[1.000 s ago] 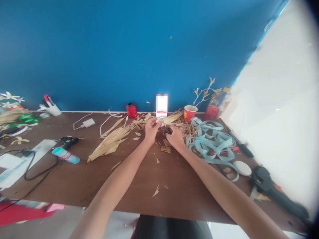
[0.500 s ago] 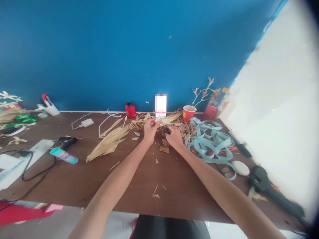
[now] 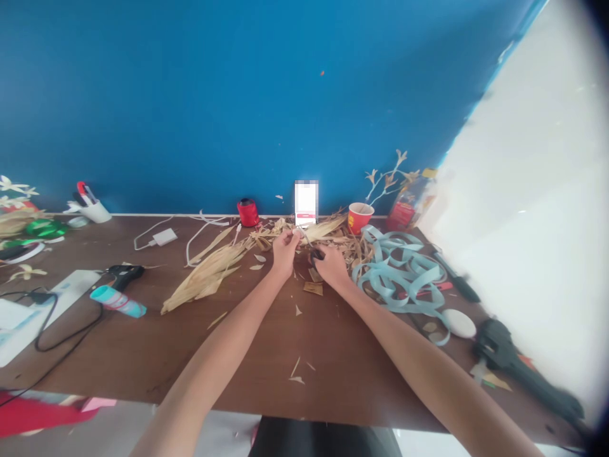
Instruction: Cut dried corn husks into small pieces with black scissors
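Both hands are hovering close together over the far middle of the brown desk (image 3: 247,355), just in front of the upright phone (image 3: 306,202). With my left hand (image 3: 284,252) I am pinching a small pale piece (image 3: 298,233) between my fingertips, its shape too small to make out; with my right hand (image 3: 333,264) I am gripping dark-handled scissors (image 3: 314,255), their blades pointing up toward my left fingertips, though I cannot tell how far they are parting. Dry husk scraps (image 3: 328,227) are crowding the space behind and beside my hands, and a flat brown piece (image 3: 313,289) is lying just below my right one. To the left, a long husk bundle (image 3: 204,273) is spreading across the desk, with a red container (image 3: 248,213) standing near the wall. On my right, tangled blue ribbon (image 3: 404,273) is filling the space beside my forearm, a red paper cup (image 3: 360,218) is standing behind it, and a white disc (image 3: 459,322) and a black glue gun (image 3: 521,365) are lying nearer the desk's right edge.
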Demonstrator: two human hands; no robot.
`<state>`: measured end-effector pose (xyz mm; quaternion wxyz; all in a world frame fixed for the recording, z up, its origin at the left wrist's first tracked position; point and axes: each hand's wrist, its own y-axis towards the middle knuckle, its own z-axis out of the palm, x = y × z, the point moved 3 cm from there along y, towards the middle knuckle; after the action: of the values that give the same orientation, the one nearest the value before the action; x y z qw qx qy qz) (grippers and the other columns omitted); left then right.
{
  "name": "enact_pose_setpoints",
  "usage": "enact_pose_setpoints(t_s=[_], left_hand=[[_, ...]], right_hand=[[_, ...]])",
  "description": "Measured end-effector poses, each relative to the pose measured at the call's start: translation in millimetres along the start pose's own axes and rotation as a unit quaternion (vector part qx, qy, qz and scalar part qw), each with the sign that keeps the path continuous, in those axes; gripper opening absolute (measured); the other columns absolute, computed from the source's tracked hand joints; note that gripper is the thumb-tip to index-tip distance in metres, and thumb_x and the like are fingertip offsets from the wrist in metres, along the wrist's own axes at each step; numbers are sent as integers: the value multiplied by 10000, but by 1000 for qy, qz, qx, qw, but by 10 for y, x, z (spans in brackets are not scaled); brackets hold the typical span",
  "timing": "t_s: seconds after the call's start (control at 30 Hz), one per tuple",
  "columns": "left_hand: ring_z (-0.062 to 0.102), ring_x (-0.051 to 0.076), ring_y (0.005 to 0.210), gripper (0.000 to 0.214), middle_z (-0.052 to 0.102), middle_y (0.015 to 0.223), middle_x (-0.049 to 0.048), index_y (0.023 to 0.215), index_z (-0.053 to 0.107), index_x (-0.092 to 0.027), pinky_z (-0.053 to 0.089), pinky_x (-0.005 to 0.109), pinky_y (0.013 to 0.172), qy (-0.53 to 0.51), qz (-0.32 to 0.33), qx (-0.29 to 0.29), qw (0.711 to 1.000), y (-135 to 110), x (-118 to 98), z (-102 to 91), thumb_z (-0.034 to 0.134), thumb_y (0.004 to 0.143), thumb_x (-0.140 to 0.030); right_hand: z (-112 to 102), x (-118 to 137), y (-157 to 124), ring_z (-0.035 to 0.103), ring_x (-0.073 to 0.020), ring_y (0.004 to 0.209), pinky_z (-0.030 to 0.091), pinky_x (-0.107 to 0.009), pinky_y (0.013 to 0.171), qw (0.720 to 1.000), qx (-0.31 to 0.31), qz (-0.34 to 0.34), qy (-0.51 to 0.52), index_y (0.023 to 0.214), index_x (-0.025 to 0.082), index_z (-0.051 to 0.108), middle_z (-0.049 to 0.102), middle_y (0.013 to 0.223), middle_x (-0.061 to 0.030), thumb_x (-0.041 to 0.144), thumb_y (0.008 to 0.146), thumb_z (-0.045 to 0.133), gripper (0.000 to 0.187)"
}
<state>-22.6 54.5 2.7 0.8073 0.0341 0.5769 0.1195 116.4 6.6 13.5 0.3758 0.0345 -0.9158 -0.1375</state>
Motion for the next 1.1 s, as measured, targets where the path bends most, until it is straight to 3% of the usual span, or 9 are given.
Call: enact_pose_setpoints(t_s=[0.27, 1.1], left_hand=[[520, 89, 599, 329, 632, 706, 18, 820, 675, -142, 408, 224, 582, 5, 9, 10, 1000, 4, -6, -20, 704, 746, -461], [500, 74, 550, 330, 541, 625, -21, 836, 660, -152, 390, 226, 520, -60, -24, -42, 997, 82, 52, -76, 744, 684, -434]], right_hand=[[-15, 50, -15, 635, -203, 777, 427, -268, 677, 1000, 9, 0, 0, 928, 255, 746, 725, 802, -18, 262, 759, 593, 228], [28, 12, -9, 644, -232, 811, 410, -280, 675, 997, 24, -13, -70, 916, 272, 738, 725, 832, -43, 218, 758, 565, 241]])
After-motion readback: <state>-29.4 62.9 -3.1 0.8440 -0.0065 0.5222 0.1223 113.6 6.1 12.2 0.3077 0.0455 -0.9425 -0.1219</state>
